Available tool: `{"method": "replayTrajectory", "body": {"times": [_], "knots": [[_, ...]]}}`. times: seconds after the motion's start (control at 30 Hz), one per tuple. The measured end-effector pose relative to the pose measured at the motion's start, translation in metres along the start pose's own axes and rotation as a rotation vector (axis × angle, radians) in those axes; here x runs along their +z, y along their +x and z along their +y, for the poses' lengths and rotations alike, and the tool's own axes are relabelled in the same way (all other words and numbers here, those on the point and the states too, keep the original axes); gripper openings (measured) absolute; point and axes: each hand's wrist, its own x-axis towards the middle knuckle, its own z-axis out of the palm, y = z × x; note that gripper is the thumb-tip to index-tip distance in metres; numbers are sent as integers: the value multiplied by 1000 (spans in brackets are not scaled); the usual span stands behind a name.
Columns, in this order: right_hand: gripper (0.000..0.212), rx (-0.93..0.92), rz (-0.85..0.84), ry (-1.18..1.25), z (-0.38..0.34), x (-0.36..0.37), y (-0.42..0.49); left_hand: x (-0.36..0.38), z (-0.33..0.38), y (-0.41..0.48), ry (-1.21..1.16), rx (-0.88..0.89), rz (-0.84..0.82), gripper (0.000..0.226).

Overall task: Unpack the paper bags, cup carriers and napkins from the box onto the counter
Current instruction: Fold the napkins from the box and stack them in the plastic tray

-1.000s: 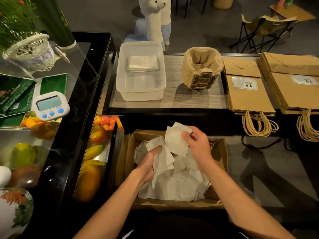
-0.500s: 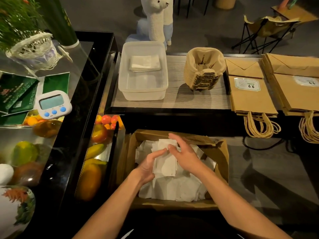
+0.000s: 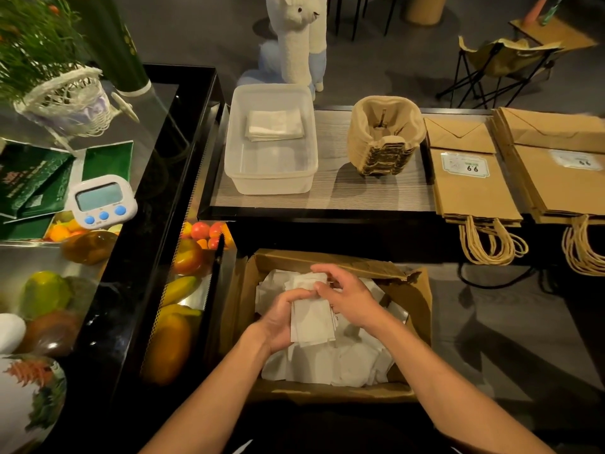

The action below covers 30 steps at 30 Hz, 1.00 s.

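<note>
While evening a napkin stack point(image 3: 311, 319) just above the box point(image 3: 415, 303), holds it curled in the left grip point(image 3: 278, 319), pinches its top with the right grip point(image 3: 347, 296). Risks fanning and dropping loose sheets if lifted unevenly toward the surface point(image 3: 337, 191).

Dim, warm overhead light; long shadows on the floor point(image 3: 491, 339); wide-angle bending at edges; slightly soft focus
</note>
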Motion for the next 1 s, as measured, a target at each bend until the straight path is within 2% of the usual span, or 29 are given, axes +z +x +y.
{"method": "replayTrajectory", "body": {"times": [0.1, 0.2, 0.3, 0.37, 0.5, 0.6, 0.67, 0.7, 0.77, 0.8, 0.87, 0.93, 1.0], "knots": [[43, 26, 102, 53, 3, 4, -1, 1, -2, 7, -188, 64, 65, 35], [51, 117, 50, -68, 6, 9, -4, 3, -4, 13, -390, 179, 122, 32], [35, 178, -35, -34, 7, 19, -11, 5, -2, 15, -407, 247, 158, 30], [20, 175, -31, 59, 8, 25, -15, 6, 0, 14, -374, 247, 134, 32], [24, 208, -39, 575, 8, 26, -18, 1, 4, 4, -400, 242, -12, 52], [28, 234, -83, 636, 5, 21, -22, 2, 1, -3, -353, 229, -99, 80], [29, 252, -84, 544, 2, 19, -25, 7, -2, -5, -295, 203, -67, 80], [30, 243, -60, 446, 1, 19, -26, 9, -3, -5, -280, 196, -24, 69], [32, 183, 63, 179, 0, 22, -29, 13, -5, -6, -287, 207, 59, 46], [33, 123, 151, 47, 0, 23, -31, 14, -5, -7, -287, 223, 98, 43], [45, -15, 203, -158, 2, 26, -36, 16, -5, -10, -275, 234, 128, 45], [61, -109, 136, -341, 4, 29, -39, 18, -5, -14, -252, 221, 112, 46], [58, -157, 163, -428, 8, 29, -41, 18, -6, -17, -208, 205, 95, 47]]}}
